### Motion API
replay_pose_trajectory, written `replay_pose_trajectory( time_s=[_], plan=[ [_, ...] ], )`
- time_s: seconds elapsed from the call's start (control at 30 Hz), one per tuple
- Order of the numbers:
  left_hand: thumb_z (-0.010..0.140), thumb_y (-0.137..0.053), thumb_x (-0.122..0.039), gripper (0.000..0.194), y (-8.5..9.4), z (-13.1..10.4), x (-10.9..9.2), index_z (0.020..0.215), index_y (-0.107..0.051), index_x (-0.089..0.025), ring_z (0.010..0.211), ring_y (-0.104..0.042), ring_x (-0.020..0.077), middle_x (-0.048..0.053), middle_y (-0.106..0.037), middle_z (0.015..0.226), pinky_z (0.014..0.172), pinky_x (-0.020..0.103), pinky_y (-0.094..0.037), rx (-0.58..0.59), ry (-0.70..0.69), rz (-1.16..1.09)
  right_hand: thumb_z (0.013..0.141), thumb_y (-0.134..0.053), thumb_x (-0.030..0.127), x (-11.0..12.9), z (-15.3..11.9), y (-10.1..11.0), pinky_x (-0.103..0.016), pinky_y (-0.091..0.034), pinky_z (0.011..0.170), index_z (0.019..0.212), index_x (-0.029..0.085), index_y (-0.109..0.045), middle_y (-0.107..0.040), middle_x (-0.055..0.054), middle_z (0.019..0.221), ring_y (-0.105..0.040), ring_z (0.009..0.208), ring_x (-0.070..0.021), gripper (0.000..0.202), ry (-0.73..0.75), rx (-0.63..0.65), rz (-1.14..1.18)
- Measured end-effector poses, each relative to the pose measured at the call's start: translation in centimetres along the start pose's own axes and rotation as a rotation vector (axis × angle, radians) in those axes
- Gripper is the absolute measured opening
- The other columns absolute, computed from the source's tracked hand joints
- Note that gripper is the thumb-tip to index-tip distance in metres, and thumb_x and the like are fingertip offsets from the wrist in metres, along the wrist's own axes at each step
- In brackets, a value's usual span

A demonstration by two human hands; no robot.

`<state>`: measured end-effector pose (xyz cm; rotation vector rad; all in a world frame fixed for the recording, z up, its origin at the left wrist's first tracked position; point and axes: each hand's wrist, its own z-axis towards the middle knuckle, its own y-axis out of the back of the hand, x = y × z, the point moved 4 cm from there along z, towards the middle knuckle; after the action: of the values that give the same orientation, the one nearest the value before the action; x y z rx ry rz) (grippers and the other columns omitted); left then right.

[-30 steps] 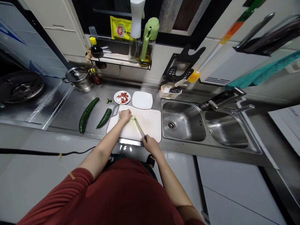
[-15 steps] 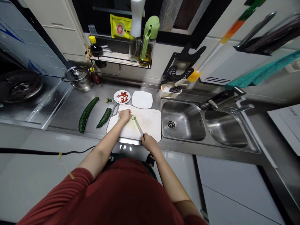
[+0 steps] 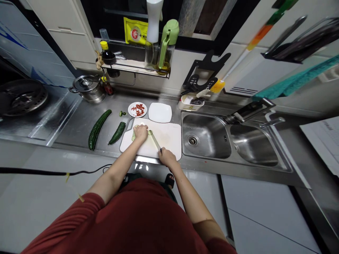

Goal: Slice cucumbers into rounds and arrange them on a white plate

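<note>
My left hand [image 3: 140, 133] presses flat on a pale cucumber piece [image 3: 134, 135] at the left part of the white cutting board [image 3: 169, 141]. My right hand [image 3: 166, 157] is clamped around a knife [image 3: 155, 140] at the board's near edge, its blade angled toward the left hand. The board's right half lies bare, ending just beside the sink [image 3: 205, 141]. Two whole cucumbers [image 3: 98, 127] lie on the counter to the left. The yellow packet's [image 3: 135, 31] red label is unreadable.
</note>
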<state>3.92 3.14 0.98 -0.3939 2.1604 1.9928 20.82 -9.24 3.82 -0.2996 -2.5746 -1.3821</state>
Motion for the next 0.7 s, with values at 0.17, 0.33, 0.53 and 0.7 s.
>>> replay_pose_trajectory(
  time_s=[0.17,0.33,0.53,0.7],
  plan=[
    [0.090,-0.039,-0.028,0.032,-0.5,-3.9,-0.5,0.108,-0.066,-0.024,0.109,-0.048,0.0314,0.015,-0.061,0.106,0.093,0.046,-0.026,0.007,-0.056,-0.005,0.096,-0.032,0.039,-0.5,-0.6,-0.4,-0.035,-0.044,0.077,0.111,0.015,-0.052,-0.066,-0.016,0.106,-0.063,0.097,-0.0271,0.035,-0.002,0.007,-0.003],
    [0.091,-0.035,-0.026,0.039,-0.6,-5.4,-0.3,0.120,-0.060,-0.026,0.111,-0.046,0.0306,0.014,-0.060,0.106,0.094,0.046,-0.025,0.029,-0.090,0.050,0.096,-0.033,0.038,-1.0,-1.7,-0.6,-0.034,-0.044,0.075,0.109,0.015,-0.053,-0.066,-0.017,0.103,-0.063,0.095,-0.0277,0.033,-0.006,0.011,-0.015],
    [0.090,-0.035,-0.021,0.041,-0.7,-5.4,-0.1,0.124,-0.057,-0.026,0.108,-0.047,0.0296,0.014,-0.060,0.106,0.091,0.045,-0.027,0.045,-0.115,0.082,0.096,-0.033,0.040,-1.4,-2.3,-0.6,-0.033,-0.043,0.075,0.108,0.015,-0.052,-0.066,-0.016,0.104,-0.063,0.096,-0.0270,0.033,-0.007,0.030,-0.023],
    [0.091,-0.035,-0.021,0.042,-0.8,-5.5,-0.2,0.126,-0.056,-0.024,0.105,-0.048,0.0289,0.014,-0.060,0.105,0.089,0.045,-0.028,0.026,-0.130,0.114,0.096,-0.033,0.040,-1.1,-1.6,-0.5,-0.033,-0.043,0.075,0.110,0.015,-0.052,-0.066,-0.015,0.104,-0.063,0.096,-0.0266,0.034,-0.003,0.024,-0.032]
  ],
)
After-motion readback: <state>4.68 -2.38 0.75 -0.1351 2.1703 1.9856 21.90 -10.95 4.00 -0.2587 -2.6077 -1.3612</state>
